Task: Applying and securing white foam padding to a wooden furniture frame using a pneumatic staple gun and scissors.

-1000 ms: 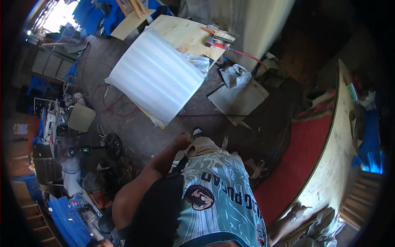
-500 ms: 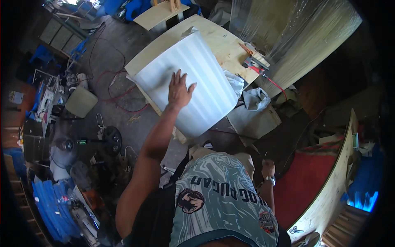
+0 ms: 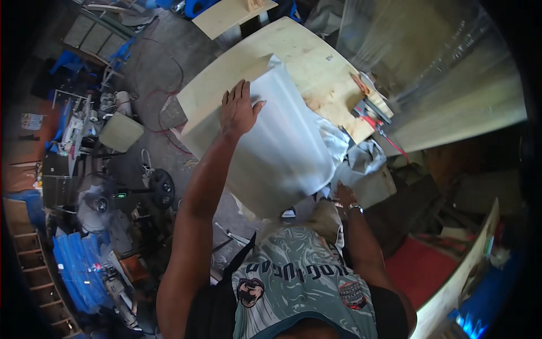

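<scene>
My left hand (image 3: 239, 110) lies flat with fingers stretched out on a large white sheet-covered piece (image 3: 282, 130), near its far left part. The covering looks smooth and shiny, with faint lengthwise bands, and its loose edge (image 3: 334, 138) bunches up on the right. Under it is a pale wooden tabletop (image 3: 305, 48). My right hand (image 3: 344, 195), a watch on its wrist, hovers by the near right corner of the white piece. Its fingers look apart and hold nothing I can see.
A staple gun-like air tool (image 3: 370, 113) with a red hose lies at the table's right edge. Grey fabric (image 3: 366, 157) hangs beside it. Plastic-wrapped boards (image 3: 451, 85) stand at the far right. A fan (image 3: 96, 200) and a stool (image 3: 121, 132) stand left.
My right hand has come up from beside my body to the white piece's near right corner. My left hand has slid toward its far left part. The view has shifted slightly.
</scene>
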Available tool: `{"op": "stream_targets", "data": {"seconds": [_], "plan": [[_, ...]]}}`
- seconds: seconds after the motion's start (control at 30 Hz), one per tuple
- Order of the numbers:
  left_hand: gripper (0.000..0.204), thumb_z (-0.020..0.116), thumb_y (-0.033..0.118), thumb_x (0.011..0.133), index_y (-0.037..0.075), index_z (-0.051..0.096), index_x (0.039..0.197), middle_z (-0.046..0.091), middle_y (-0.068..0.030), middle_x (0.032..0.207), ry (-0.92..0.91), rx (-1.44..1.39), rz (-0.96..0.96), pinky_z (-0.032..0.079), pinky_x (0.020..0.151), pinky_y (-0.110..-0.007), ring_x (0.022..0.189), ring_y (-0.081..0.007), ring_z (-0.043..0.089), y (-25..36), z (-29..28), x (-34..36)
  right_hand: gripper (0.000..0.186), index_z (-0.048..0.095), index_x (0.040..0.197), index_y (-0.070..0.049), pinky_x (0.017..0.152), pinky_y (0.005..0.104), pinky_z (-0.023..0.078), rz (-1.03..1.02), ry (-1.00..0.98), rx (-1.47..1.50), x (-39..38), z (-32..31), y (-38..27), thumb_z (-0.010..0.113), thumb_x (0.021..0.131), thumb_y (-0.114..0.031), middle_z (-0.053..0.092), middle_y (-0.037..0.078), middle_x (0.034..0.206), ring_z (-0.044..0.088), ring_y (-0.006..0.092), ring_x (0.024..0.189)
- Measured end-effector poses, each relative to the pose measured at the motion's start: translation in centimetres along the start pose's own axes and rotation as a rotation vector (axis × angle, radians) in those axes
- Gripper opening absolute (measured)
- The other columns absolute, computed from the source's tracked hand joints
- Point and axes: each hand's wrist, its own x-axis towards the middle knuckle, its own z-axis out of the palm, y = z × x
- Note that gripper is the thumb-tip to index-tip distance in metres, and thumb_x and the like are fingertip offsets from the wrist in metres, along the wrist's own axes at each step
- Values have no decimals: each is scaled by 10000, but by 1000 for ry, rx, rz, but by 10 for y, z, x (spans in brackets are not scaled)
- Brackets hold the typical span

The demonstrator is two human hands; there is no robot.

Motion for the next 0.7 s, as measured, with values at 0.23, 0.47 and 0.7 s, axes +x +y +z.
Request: {"op": "stream_targets", "data": {"seconds": [0.23,0.47,0.7], "plan": [[624,533,610,921,13,639,1068,690,-231,949,-178,-68,-240,521,783,-501,903,-420,665,10,19,83,639,592,1145,-117,653,453,500,357,-65,245,90,18,-16,441,896,-686,620,41,936,586,198,778],[584,534,630,910,87,666,1083,706,-150,838,-125,-53,-351,529,764,-469,851,-358,690,14,17,85,797,472,1384,-158,876,552,486,448,-144,618,97,43,-27,577,827,-718,577,104,1278,575,307,1126],[601,520,621,924,100,678,1179,720,-182,893,-133,-128,-405,534,810,-455,901,-356,694,-23,-9,91,860,407,1472,-135,985,495,469,165,-145,786,75,49,-52,608,843,-685,468,124,1451,506,311,1262]]}}
